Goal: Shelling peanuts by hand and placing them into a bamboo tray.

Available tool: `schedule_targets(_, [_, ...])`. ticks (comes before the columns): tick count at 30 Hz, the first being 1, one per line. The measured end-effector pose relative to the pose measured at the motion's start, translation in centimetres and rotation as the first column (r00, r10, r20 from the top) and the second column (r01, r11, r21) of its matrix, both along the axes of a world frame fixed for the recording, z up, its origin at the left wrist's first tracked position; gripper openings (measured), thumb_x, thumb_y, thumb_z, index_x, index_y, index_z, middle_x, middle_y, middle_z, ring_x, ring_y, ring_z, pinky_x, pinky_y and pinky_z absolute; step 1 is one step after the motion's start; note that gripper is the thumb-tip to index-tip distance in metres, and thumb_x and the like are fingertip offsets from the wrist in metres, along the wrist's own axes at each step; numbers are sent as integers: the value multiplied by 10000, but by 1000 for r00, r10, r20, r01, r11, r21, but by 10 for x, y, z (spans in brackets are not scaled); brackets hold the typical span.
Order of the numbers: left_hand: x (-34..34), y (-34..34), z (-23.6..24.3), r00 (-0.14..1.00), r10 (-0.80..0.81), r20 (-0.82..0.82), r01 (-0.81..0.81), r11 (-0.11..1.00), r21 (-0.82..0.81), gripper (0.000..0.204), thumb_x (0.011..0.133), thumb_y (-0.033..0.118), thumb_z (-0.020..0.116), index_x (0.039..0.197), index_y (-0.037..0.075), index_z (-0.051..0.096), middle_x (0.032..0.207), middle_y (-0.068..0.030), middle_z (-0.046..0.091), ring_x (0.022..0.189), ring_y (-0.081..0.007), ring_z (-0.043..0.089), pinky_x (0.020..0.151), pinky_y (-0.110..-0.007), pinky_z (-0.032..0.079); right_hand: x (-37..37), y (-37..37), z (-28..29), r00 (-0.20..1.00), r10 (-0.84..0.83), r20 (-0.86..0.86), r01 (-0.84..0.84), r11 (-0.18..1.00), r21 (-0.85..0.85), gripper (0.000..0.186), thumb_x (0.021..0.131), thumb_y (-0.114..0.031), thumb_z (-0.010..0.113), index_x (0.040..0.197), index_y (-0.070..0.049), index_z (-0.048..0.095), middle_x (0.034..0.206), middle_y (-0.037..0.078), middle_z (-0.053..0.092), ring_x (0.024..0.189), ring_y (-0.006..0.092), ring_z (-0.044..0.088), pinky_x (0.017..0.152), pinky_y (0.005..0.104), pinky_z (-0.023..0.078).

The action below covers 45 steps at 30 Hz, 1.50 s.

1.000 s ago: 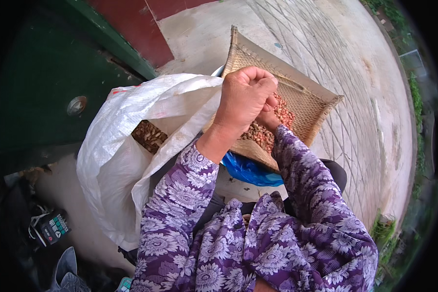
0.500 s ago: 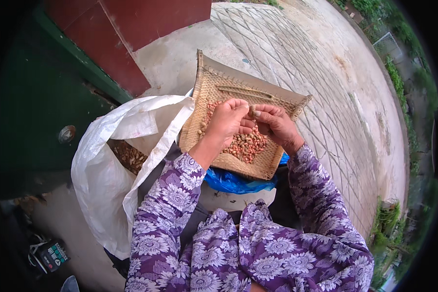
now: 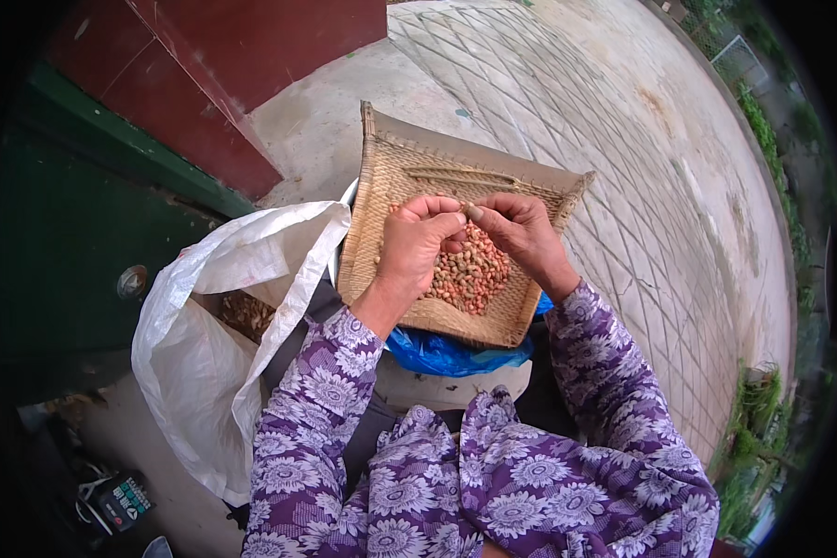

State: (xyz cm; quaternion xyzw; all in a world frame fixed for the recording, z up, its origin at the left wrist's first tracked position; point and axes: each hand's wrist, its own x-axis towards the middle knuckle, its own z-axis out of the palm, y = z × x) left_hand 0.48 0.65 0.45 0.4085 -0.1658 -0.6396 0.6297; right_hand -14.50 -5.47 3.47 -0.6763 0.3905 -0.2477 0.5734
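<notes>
My left hand (image 3: 409, 253) and my right hand (image 3: 528, 240) meet above a woven tray (image 3: 361, 265), with thumbs and fingers pinched together. Between the fingertips is a small brownish peanut (image 3: 466, 209), mostly covered by them. Beneath the hands lies a heap of reddish shelled kernels mixed with tan unshelled peanuts (image 3: 474, 279). A thin bent strip (image 3: 465, 175) rests along the tray's far side. To the left stands an open white woven sack (image 3: 181, 372), with brown shell-like pieces (image 3: 248, 316) inside it.
Blue plastic (image 3: 456, 358) shows under the tray's near edge. Dark red panels (image 3: 270, 46) and a green door (image 3: 74, 214) flank the far left. A dark printed box (image 3: 116, 502) sits at lower left. Grooved concrete (image 3: 642, 260) extends rightward to plants (image 3: 744, 446).
The fingertips have drawn closer together around the peanut, hiding more of it. My left hand has turned slightly, and the whole view has shifted a little.
</notes>
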Motion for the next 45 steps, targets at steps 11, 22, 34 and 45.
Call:
schedule_targets(11, [3,7,4,991,-128,39,130,990,-59,113,799,46,590,883,-24,561,731,-76,621,589,-114,619,455,-196,498,-3,4,5,989,77,-125,-102,973,-207,174,828,-124,573,770,39,593,615,39,527,574,86,468,505,260,386])
schedule_targets(22, [1,12,8,907,-206,367,246,967,-65,76,792,19,560,841,-39,554,711,-86,616,566,-121,619,459,-205,499,-10,6,9,960,202,-195,-246,940,-236,128,794,-100,584,792,26,606,610,110,524,562,155,504,519,301,402])
schedule_targets(34, [-6,4,23,790,-228,568,301,953,-35,25,739,-15,563,752,-27,545,618,-83,610,527,-128,613,452,-229,495,-14,17,20,973,126,-192,-181,936,-302,74,742,-36,548,738,28,585,583,72,521,537,146,485,489,288,390])
schedule_targets(45, [-6,13,14,916,-83,394,86,996,8,33,755,-8,565,778,-27,552,647,-94,615,522,-138,609,465,-261,525,7,22,6,988,31,-148,-102,861,-498,124,750,-98,562,673,-1,554,603,170,527,542,305,538,515,374,426])
